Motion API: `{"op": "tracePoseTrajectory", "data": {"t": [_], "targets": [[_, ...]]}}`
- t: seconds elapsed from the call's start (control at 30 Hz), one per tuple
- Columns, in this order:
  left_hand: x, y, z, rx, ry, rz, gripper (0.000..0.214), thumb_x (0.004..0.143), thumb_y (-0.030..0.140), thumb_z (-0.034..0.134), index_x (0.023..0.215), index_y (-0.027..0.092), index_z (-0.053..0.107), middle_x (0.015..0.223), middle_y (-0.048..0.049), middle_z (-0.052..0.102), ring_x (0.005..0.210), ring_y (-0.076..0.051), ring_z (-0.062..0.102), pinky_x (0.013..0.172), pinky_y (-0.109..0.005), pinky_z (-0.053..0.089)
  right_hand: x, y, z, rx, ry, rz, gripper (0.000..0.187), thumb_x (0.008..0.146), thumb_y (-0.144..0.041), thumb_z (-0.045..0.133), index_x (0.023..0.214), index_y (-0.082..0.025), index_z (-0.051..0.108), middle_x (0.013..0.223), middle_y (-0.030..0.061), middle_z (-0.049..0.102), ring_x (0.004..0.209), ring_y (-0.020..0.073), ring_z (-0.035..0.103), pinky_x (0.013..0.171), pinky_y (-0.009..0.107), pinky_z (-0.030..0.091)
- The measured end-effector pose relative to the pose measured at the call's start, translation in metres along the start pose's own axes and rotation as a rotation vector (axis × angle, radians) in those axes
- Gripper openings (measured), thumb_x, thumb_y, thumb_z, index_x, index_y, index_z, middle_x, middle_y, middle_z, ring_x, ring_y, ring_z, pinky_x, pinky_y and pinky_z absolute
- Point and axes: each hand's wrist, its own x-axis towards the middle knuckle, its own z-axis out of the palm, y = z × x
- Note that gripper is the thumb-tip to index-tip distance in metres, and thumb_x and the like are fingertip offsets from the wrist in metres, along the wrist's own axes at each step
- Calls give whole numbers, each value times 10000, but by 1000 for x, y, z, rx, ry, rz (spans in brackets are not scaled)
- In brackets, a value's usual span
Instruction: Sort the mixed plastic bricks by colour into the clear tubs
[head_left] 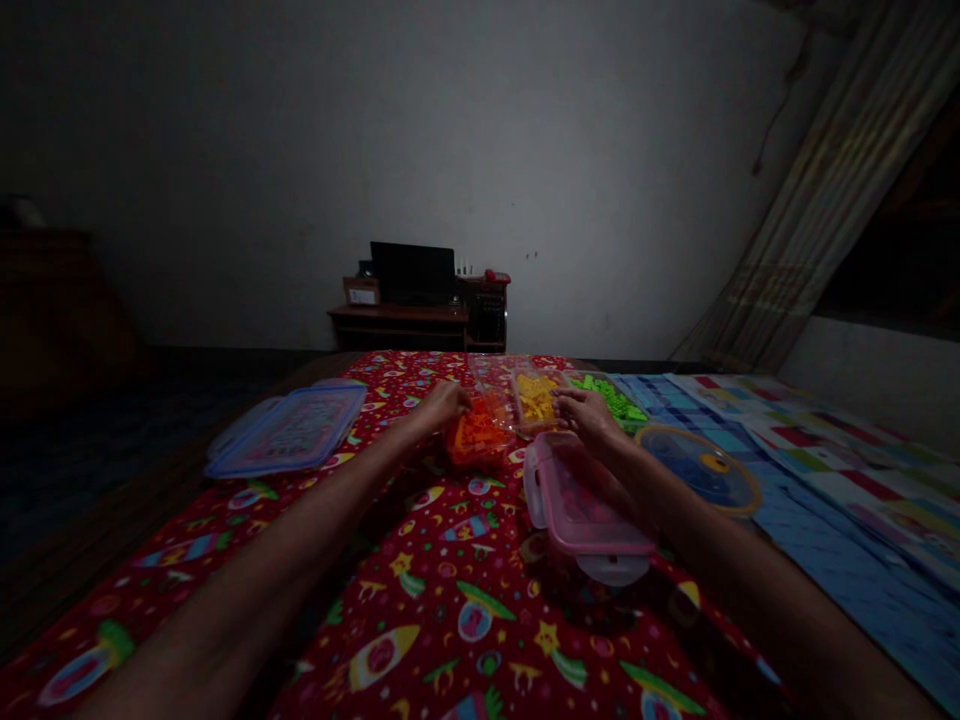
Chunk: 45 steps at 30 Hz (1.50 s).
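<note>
My left hand (444, 403) reaches forward with its fingers curled at the edge of a clear box of orange pieces (478, 440). My right hand (589, 415) rests fingers-down between a clear box of yellow pieces (535, 398) and a closed box with a pink lid (581, 505). What either hand holds is too dark and small to make out. A box of green pieces (615, 398) stands just right of the yellow one. All lie on a red patterned cloth (442, 590).
Blue-rimmed flat lids (289, 430) lie at the left of the cloth. A round blue lid with a yellow rim (701, 466) sits on a blue checked cloth (825, 520) at right. A desk with a dark monitor (414, 275) stands against the far wall.
</note>
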Motion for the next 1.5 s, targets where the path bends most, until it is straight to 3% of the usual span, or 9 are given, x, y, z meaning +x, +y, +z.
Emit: {"op": "tracePoseTrajectory", "data": {"t": [0.23, 0.43, 0.8, 0.97, 1.23, 1.4, 1.5], "targets": [[7, -12, -3, -64, -64, -5, 248, 703, 213, 576, 875, 150, 743, 721, -8, 709, 661, -143, 609, 576, -190, 421, 3, 4, 1, -21, -19, -21, 164, 579, -78, 516, 720, -126, 585, 475, -53, 511, 421, 55, 436, 402, 160, 339], [5, -1, -8, -3, -138, 28, 196, 698, 268, 595, 605, 133, 702, 486, 2, 579, 492, -113, 496, 489, -205, 335, 6, 8, -1, -35, -13, -23, 157, 581, -93, 526, 717, -140, 589, 491, -49, 522, 418, 52, 442, 397, 156, 351], [4, 6, -12, 59, -163, -12, 78, 622, 206, 649, 612, 135, 680, 531, -1, 612, 511, -111, 519, 456, -190, 312, -1, 6, -3, -30, -32, -27, 155, 599, -79, 513, 720, -137, 590, 495, -44, 524, 413, 44, 438, 381, 141, 349], [2, 9, -19, 39, -133, -2, 70, 583, 178, 691, 644, 144, 684, 576, 18, 627, 552, -105, 540, 467, -169, 333, 0, 7, -4, -58, -30, -21, 157, 587, -87, 531, 716, -141, 603, 493, -43, 524, 434, 54, 457, 396, 145, 367], [-1, 10, -12, 38, -61, -29, 102, 558, 120, 672, 657, 129, 697, 577, -9, 632, 562, -126, 554, 487, -190, 350, 0, 7, -1, -66, -37, -16, 161, 588, -78, 527, 717, -135, 604, 488, -42, 521, 435, 62, 450, 396, 156, 365], [-8, 7, -16, 10, -52, -17, 159, 712, 229, 588, 698, 127, 709, 618, -23, 653, 592, -135, 568, 518, -202, 359, 7, 12, 6, -72, -9, 9, 139, 599, -71, 518, 692, -144, 592, 503, -31, 543, 433, 69, 468, 407, 164, 376], [-14, -2, -21, 23, 63, -40, 235, 778, 196, 486, 784, 127, 711, 720, -49, 682, 687, -155, 591, 599, -218, 387, 9, 16, 10, -123, -50, 3, 112, 597, -80, 491, 626, -153, 570, 476, -44, 522, 392, 62, 429, 386, 165, 336]]}}
